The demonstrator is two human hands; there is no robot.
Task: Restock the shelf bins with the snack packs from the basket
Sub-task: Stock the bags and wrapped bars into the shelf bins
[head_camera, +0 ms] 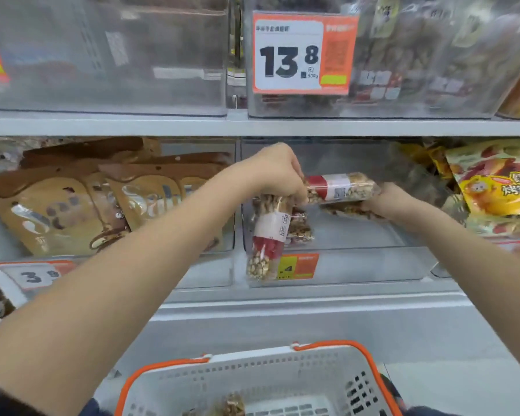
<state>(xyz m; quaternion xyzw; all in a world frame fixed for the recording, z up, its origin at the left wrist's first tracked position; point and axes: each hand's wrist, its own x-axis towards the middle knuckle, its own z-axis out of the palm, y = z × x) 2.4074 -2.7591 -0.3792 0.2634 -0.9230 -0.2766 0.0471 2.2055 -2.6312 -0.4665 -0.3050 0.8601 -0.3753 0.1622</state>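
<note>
Left hand (278,172): fingers closed on the top end of a clear tubular nut pack (269,238), which hangs upright over the front wall of the middle clear plastic bin (357,265) on the lower shelf. Right hand (385,202): fingers gripping a second nut pack (339,187), held horizontal inside the same bin. Both packs carry a red-and-white band label; print unreadable. More nut packs lie at the bin's left rear. White perforated plastic basket (252,382), orange rim, sits below the shelf. Upper price tag (303,54) reads "13.8"
</note>
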